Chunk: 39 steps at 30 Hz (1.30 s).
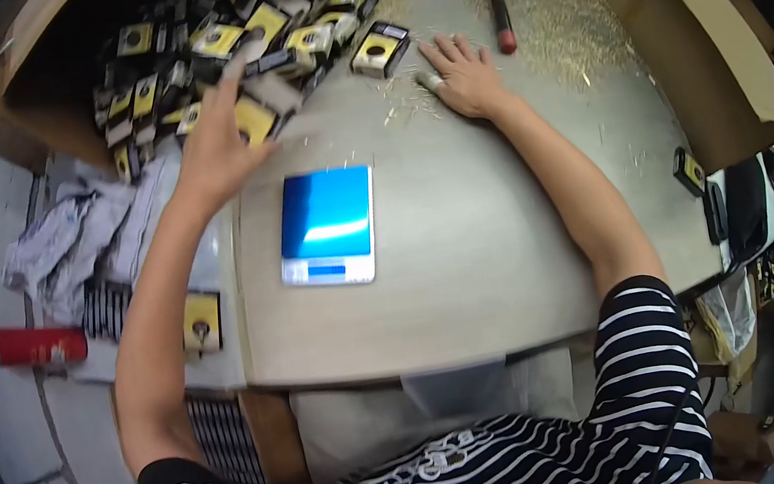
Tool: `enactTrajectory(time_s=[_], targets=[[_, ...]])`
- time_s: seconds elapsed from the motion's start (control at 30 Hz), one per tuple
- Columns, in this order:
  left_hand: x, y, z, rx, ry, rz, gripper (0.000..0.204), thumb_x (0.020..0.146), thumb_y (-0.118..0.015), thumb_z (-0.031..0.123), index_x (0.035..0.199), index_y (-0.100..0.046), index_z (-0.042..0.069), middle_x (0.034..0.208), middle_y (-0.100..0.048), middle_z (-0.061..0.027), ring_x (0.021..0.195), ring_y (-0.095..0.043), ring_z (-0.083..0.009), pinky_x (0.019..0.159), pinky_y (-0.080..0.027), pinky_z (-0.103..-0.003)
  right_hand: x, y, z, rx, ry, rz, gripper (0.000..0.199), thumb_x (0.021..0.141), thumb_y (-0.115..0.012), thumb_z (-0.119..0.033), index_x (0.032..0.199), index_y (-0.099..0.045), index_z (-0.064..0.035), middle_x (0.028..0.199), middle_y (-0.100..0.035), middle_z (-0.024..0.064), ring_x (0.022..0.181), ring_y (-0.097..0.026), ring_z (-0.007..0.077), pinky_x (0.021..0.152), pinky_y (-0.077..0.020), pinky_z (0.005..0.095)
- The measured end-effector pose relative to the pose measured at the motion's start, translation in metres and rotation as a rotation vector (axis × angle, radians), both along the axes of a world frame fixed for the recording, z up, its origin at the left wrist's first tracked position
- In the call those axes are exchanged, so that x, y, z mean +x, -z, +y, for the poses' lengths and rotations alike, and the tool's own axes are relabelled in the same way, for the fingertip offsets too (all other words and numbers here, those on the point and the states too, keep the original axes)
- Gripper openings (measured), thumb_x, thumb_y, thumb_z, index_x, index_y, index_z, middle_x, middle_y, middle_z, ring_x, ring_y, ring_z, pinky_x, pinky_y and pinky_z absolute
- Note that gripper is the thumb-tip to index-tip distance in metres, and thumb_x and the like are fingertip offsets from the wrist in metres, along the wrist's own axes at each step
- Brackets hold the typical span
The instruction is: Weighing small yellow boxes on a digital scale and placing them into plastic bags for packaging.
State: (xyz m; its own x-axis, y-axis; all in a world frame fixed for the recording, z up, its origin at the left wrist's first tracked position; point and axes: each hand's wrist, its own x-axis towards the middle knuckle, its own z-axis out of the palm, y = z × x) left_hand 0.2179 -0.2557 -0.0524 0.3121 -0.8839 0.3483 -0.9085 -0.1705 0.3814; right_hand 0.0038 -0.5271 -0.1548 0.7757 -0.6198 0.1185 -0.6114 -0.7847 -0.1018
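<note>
Risks, left to right: the heap of small black-and-yellow cardboard boxes (266, 23), beyond and around the left hand (221, 152), looks loosely stacked; a tug at one low box could bring others sliding toward the wrist. The silver scale with a mirror-blue square plate (327, 213), nearer the body and between the two forearms, could be knocked by a dropped box or a low sweep of either arm. Thin gold-coloured slivers (566, 26), strewn beyond and right of the right hand (465, 80), might scatter or cling to skin if that palm drags. Hands, left to right: left one partly open, thumb and fingers apart about a yellow-faced black box (257, 121) at the heap's near edge; blurred, so cannot tell whether it is grasped or only touched. Right one released, laid palm down on the pale grey desk (471, 259), fingers fanned, nothing gripped; a lone black-and-yellow box (380, 48) sits just left of its fingertips, apart from them, and a black-and-red stick-like tool (503, 26) lies just right.
</note>
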Motion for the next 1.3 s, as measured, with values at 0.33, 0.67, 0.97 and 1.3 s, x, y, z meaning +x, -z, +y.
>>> enactTrajectory(time_s=[0.33, 0.67, 0.97, 1.3], targets=[[-0.201, 0.022, 0.14, -0.276, 0.011, 1.379, 0.03, 0.079, -0.074, 0.013, 0.104, -0.063, 0.0, 0.091, -0.067, -0.004, 0.075, -0.06, -0.0084, 0.067, -0.048, -0.023, -0.117, -0.039, 0.148, 0.234, -0.18, -0.343, 0.046, 0.096, -0.044, -0.02, 0.14, -0.04, -0.0065, 0.147, -0.036, 0.0149, 0.136, -0.032, 0.0337, 0.113, -0.0251, 0.0389], [-0.297, 0.208, 0.257, 0.446, -0.134, 1.065, 0.033, 0.065, -0.073, 0.007, 0.094, -0.063, -0.002, 0.085, -0.067, -0.0075, 0.074, -0.061, -0.0178, 0.068, -0.05, -0.032, -0.11, -0.01, 0.165, 0.161, -0.054, -0.445, 0.048, 0.096, -0.045, -0.026, 0.136, -0.041, -0.0008, 0.146, -0.036, 0.0187, 0.135, -0.034, 0.0333, 0.112, -0.0271, 0.0367], [-0.305, 0.198, 0.221, 0.367, 0.092, 1.549, 0.033, 0.072, -0.071, 0.004, 0.103, -0.065, -0.005, 0.091, -0.069, -0.0075, 0.079, -0.06, -0.0113, 0.071, -0.049, -0.027, -0.052, -0.046, 0.166, 0.065, -0.249, 0.019, 0.043, 0.09, -0.048, -0.026, 0.129, -0.052, -0.0072, 0.137, -0.049, 0.0134, 0.12, -0.051, 0.0312, 0.1, -0.0411, 0.0362], [-0.309, 0.208, 0.222, 0.324, -0.105, 1.854, 0.033, 0.076, -0.076, 0.008, 0.104, -0.065, -0.006, 0.095, -0.068, -0.0087, 0.08, -0.064, -0.0129, 0.073, -0.051, -0.025, -0.126, -0.031, 0.183, 0.367, -0.16, -0.574, 0.039, 0.09, -0.049, -0.018, 0.128, -0.056, -0.0088, 0.132, -0.052, 0.0183, 0.125, -0.047, 0.0326, 0.106, -0.0342, 0.0369]])
